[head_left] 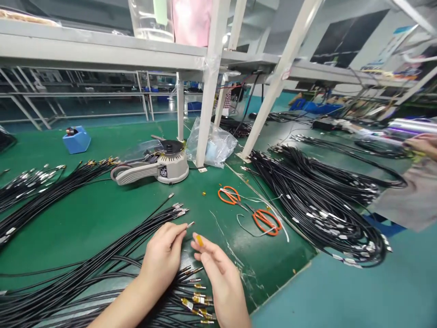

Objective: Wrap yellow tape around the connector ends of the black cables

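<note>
My left hand [165, 248] pinches a black cable near its metal-tipped end [190, 224], thumb and index finger closed on it. Just right of that tip is my right hand [218, 269], carrying a small piece of amber tape [199, 240] on its index fingertip; the other fingers are partly curled. Beneath and between the hands lies a bundle of black cables [143, 273]; several of its ends [200, 298] are wrapped in amber tape. Beyond my left hand, another group of cable ends [177, 209] shows pale, silvery tips.
A grey round tape dispenser [172, 168] stands on the green mat. Orange-handled scissors [266, 222] lie right of my hands among white strands. Coiled black cables [307, 200] fill the right side. Shelf posts [208, 91] rise behind. At far right, another person's hand [423, 145] is blurred.
</note>
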The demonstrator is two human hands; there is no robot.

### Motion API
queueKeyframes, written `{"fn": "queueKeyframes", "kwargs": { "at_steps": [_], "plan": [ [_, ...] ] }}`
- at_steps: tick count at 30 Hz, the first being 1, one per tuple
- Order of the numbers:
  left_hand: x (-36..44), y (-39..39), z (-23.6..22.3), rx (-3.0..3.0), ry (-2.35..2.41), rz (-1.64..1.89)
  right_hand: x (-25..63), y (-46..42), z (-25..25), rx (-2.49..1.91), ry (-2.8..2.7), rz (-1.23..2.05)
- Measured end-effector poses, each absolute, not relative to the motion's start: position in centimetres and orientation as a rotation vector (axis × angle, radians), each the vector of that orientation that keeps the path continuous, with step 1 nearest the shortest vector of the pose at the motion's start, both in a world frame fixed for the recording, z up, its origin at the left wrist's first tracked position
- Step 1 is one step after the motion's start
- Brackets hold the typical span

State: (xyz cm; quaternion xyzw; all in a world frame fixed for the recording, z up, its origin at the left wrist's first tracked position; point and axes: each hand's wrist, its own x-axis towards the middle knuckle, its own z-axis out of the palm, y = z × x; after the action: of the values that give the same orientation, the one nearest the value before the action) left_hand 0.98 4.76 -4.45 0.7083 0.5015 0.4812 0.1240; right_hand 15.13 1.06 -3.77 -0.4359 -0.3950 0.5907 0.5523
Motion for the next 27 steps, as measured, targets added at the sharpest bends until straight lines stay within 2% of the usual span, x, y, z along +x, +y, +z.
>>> {"fn": "queueKeyframes", "kwargs": {
  "at_steps": [11,27],
  "plan": [
    [1.0,2.1,-3.8,2.388,1.34,1.5,13.6,-1.5,-3.9,-0.913,-0.773,1.51],
    [0.3,2.0,-3.8,2.479,1.246,1.511,12.9,-1.5,-2.8,-0.876,-0.686,1.597]
  ]
}}
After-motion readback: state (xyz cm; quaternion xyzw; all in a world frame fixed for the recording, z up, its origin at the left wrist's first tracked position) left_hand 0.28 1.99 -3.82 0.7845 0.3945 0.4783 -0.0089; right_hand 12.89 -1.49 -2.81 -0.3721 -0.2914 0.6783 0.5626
